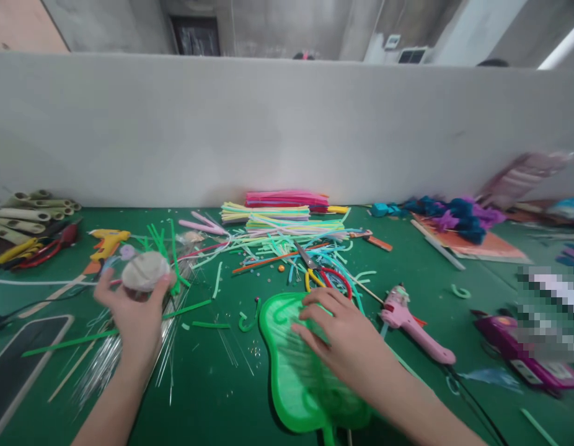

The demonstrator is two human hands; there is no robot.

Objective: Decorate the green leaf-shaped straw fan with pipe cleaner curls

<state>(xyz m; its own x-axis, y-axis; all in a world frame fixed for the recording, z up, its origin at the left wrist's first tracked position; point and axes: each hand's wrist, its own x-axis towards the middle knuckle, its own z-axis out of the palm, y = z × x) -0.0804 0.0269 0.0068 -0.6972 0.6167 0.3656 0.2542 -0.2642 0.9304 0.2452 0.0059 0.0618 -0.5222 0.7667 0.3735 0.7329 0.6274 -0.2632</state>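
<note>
Person's two arms, head-camera view.
Left hand [137, 316] and right hand [347, 344]: bare, ringless; forearms unsleeved, entering from 6 o'clock.

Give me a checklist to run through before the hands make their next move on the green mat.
1. Left hand grips the pale round ball: ok, fingers wrap its underside.
2. Right hand steadies the green fan-shaped frame: ok, palm down on it.
3. Frame lies flat on the green mat: ok.
4. Scissors clear of the right hand: ok, apart, just beyond the fingertips.
5. Pink glue gun off or hot: cannot tell.
6. Mat around the frame free of scraps: not ok, cut strips and clear strands lie scattered.
</note>
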